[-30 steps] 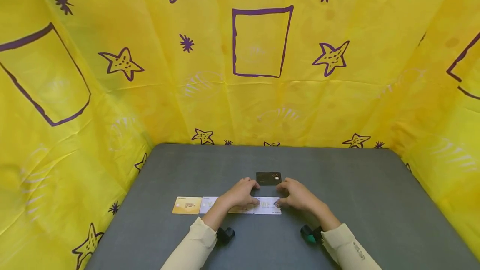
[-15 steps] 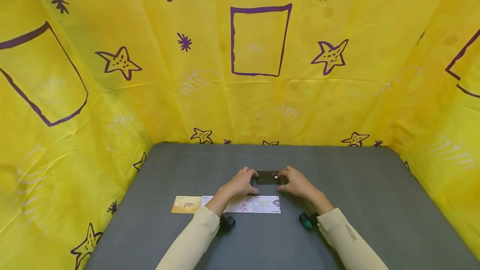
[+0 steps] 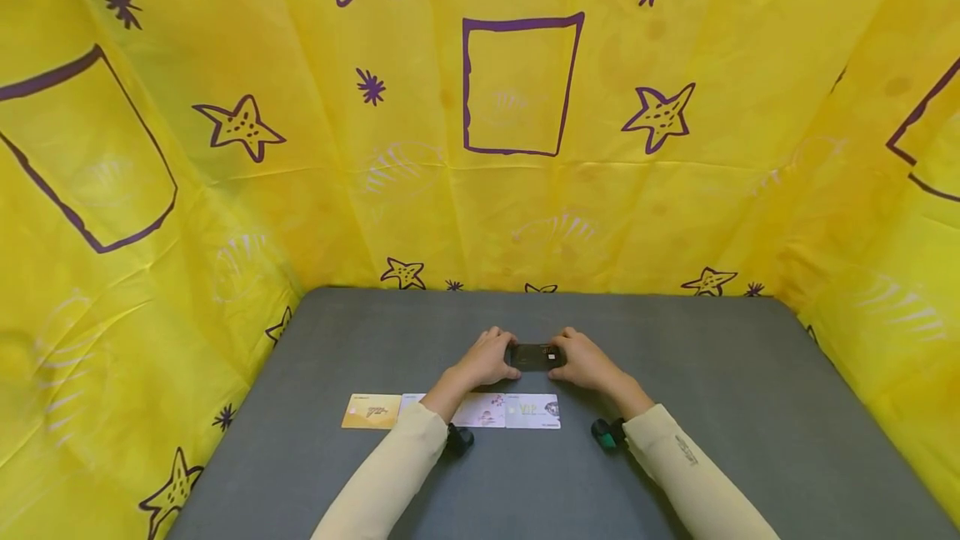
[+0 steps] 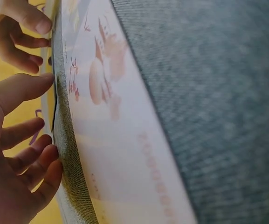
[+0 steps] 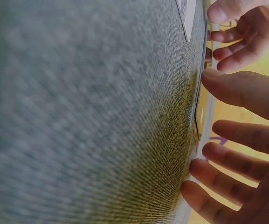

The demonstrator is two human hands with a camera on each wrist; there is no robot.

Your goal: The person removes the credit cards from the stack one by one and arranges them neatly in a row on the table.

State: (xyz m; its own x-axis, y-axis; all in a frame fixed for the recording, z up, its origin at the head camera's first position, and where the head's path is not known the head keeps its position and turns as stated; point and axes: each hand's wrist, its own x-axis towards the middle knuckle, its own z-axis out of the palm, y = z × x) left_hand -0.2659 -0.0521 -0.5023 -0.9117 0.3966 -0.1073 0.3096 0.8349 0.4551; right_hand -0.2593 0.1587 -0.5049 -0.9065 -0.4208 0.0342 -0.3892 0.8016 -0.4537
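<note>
A black bank-style card with a small light chip lies lengthwise between both hands in the head view. My left hand holds its left end, thumb at the near edge and fingers at the far one. At the right end, my right hand holds it in the same way. Both wrist views show the card only as a thin dark edge by the thumbs, so whether it is raised cannot be told. Nearer the body runs a row of cards: an orange one, a partly hidden pale one, a floral white one and a white VIP one.
A grey table carries the cards. Yellow cloth with purple star drawings hangs behind and on both sides. Dark straps with camera mounts sit on the wrists.
Both hands have moved from the white VIP card's ends away from the body to the black card and closed in on its two ends. The row of cards has stayed in place.
</note>
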